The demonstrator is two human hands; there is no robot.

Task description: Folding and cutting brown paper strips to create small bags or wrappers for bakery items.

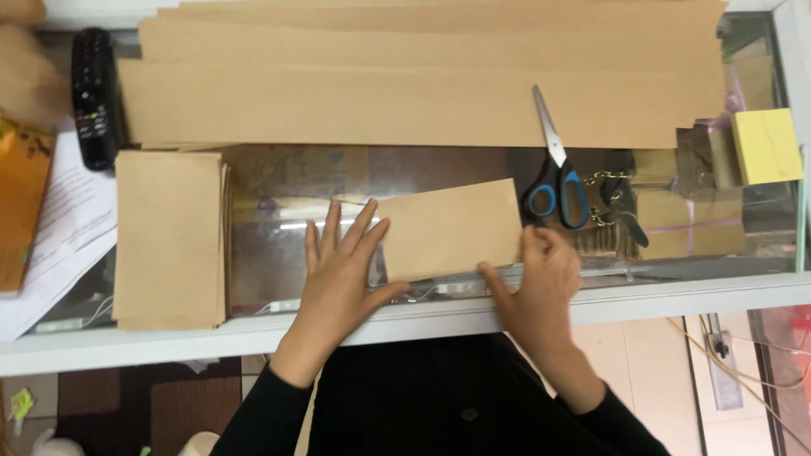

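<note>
two hands are laid on one small brown paper piece (448, 228) that lies flat on the glass surface (279, 253), near its front edge. the left hand (342, 270) is spread open, its fingers (359, 228) flat and pressing the piece's left end, nothing grasped. the right hand (541, 287) is set at the lower right corner, thumb and fingers seemingly pinching that edge. for a clean fold, it is judged that the left palm should be kept flat as an anchor while the edges are lined up. blue-handled scissors (556, 181) lie just beside the piece, a stack of cut brown sheets (169, 241) to the left, long brown strips (405, 93) behind.
</note>
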